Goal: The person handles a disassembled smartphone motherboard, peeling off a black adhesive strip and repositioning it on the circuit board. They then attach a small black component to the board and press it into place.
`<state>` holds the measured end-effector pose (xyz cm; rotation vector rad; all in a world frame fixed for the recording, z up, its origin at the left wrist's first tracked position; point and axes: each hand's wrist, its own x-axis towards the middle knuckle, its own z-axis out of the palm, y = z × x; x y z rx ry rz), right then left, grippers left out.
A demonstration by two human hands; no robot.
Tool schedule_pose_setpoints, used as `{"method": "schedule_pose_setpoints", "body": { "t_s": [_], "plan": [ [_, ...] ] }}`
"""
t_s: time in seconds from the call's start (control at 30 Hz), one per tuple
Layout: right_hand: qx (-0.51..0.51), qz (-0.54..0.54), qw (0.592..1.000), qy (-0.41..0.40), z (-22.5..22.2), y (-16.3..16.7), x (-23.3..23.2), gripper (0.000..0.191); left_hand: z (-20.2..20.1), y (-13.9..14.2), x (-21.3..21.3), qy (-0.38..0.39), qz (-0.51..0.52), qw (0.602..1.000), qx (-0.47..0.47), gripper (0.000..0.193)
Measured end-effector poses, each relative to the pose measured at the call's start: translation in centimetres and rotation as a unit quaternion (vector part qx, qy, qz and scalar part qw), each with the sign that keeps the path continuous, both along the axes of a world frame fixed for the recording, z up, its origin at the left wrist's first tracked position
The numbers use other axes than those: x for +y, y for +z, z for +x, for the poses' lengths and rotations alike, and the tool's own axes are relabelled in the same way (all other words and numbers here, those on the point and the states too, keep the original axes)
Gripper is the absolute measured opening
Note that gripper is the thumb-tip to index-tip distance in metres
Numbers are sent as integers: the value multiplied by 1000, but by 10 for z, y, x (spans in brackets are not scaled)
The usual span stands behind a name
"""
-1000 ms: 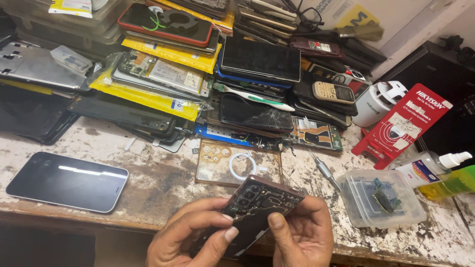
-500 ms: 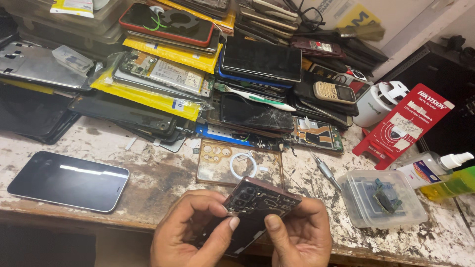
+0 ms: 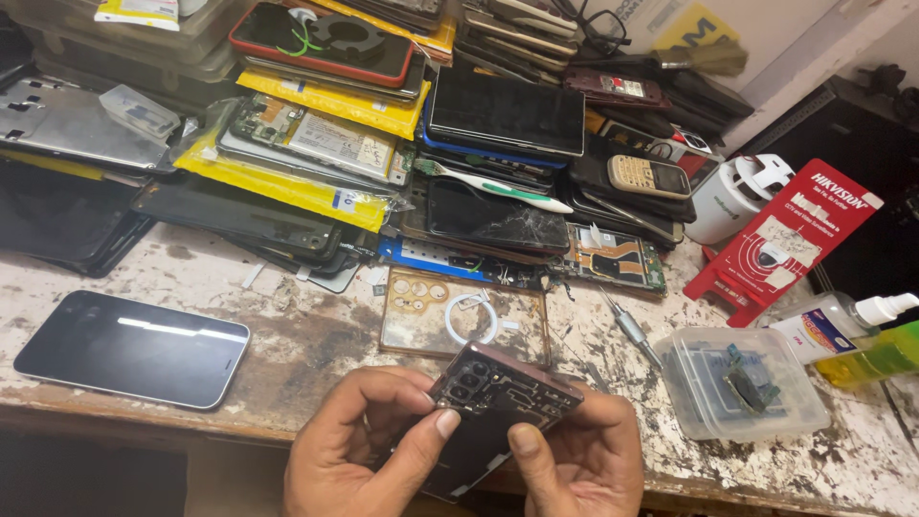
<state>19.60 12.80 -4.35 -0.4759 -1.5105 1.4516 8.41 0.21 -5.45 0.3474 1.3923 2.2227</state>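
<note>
Between the two hands, at the near edge of the worn workbench (image 3: 287, 354), an opened phone (image 3: 498, 402) with its back off and its dark inner frame showing was held tilted, the left hand (image 3: 359, 450) curled round its left end with the thumb pressed on its face and the right hand (image 3: 584, 460) cupping its right end, thumb on its lower edge. Just beyond the hands lay a clear phone case (image 3: 464, 321), to the right a screwdriver (image 3: 632, 328) and a clear plastic box (image 3: 742, 383), and well to the left a dark smartphone (image 3: 134, 348) lay face up.
</note>
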Motion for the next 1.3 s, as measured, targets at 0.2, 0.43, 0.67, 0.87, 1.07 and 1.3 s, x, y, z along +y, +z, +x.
{"method": "schedule_pose_setpoints", "body": {
  "t_s": [0.2,0.43,0.67,0.87,1.07,1.3],
  "plan": [
    [15,13,1000,11,-1,-1,0,35,-1,3,-1,-9,8,1000,27,45],
    [3,4,1000,6,-1,1,-2,35,-7,17,-3,-66,-58,996,-29,38],
    [-63,45,996,-35,2,6,-8,37,-3,24,-3,-55,-64,996,-23,34],
    [-59,76,995,-21,2,7,-7,37,-2,23,-5,-39,-65,996,41,25],
    [16,-30,999,25,-7,1,5,31,-7,17,-4,-62,-19,996,58,44],
    [30,-163,985,38,-11,-1,18,31,4,13,1,106,-70,927,353,38]
  ]
}}
